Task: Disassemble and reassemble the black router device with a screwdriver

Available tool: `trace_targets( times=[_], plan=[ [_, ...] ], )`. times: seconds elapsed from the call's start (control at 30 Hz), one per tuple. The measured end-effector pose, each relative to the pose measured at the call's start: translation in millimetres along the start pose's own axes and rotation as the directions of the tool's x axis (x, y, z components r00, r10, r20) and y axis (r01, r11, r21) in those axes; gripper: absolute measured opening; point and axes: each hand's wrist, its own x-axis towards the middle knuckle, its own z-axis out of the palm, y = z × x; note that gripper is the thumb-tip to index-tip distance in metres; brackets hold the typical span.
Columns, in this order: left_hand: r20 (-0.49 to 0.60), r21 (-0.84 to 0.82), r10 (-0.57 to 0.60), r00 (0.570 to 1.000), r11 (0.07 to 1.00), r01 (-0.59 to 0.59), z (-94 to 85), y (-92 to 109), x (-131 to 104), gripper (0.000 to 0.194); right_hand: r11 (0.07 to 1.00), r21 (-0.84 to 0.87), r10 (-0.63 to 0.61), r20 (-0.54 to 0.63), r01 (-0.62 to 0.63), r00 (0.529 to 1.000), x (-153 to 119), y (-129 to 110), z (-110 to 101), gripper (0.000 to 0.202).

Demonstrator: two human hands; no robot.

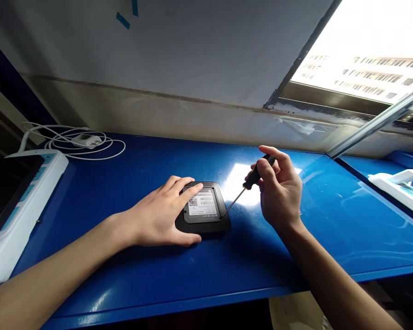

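Observation:
A flat black square electronic box lies on the blue table, its labelled side up. A white label with a QR code covers much of that side. My left hand grips the box from its left, thumb along the near edge and fingers over the far edge and top. In my right hand is a screwdriver with a black handle, held tilted. Its thin shaft slants down to the left, and the tip meets the box's near right corner, at a small dark hole.
A white power strip or device with a black screen stands at the left. Behind it lie a coiled white cable and a charger. A clear partition rises at the right; the blue table ends at its front edge.

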Motion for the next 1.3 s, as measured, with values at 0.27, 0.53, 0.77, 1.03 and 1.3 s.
trace_targets(
  times=[0.27,0.53,0.77,1.03,1.3],
  plan=[
    [-0.008,0.019,0.013,1.0,1.0,-0.012,0.8,0.1,-1.1,0.102,0.986,0.16,0.04,0.051,-0.047,0.998,-0.7,-1.9,0.3,0.033],
    [-0.009,-0.01,0.009,1.0,1.0,-0.009,0.2,0.7,-0.4,0.103,0.999,-0.018,-0.044,-0.036,0.043,0.998,-1.3,-2.3,1.7,0.026],
    [0.006,-0.028,-0.002,1.0,1.0,0.002,-2.2,2.1,-0.7,0.105,0.996,0.084,0.001,0.064,-0.006,0.998,-2.3,-1.2,-1.1,0.033],
    [-0.024,-0.06,0.0,1.0,0.998,-0.002,1.4,5.3,-1.1,0.106,0.976,0.211,0.058,0.02,-0.061,0.998,-5.2,-5.8,7.5,0.029],
    [0.007,-0.094,-0.012,1.0,0.995,0.013,0.8,9.3,-1.1,0.106,0.982,0.174,0.046,0.166,-0.075,0.985,-17.2,-3.8,16.6,0.031]
  ],
)
